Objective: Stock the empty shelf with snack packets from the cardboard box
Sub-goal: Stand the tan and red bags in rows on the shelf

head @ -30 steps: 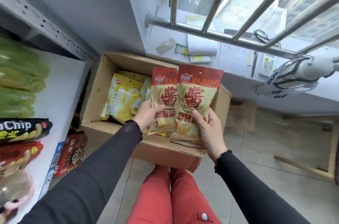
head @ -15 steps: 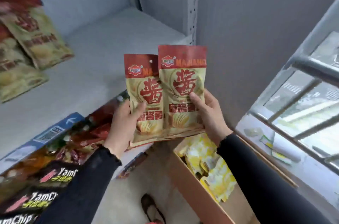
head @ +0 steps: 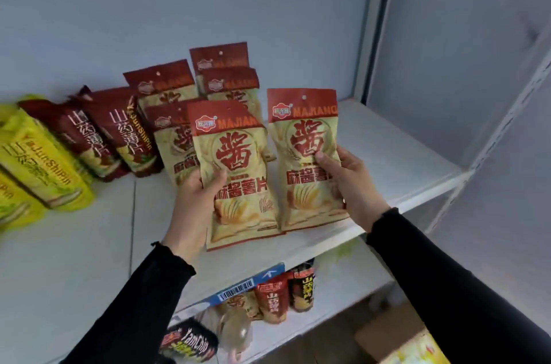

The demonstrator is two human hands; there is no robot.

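Nearest, the left hand (head: 195, 199) gripped one tan-and-red packet (head: 238, 182) and the right hand (head: 350, 184) gripped a second packet (head: 307, 161), both upright, side by side above the white shelf (head: 387, 155). Behind them matching packets (head: 179, 101) stood against the wall, dark red packets (head: 113, 131) and yellow packets (head: 41, 155) to their left.

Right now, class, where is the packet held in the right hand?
In the head view, the right hand holds its packet upright over the white shelf, right of the left hand's packet.
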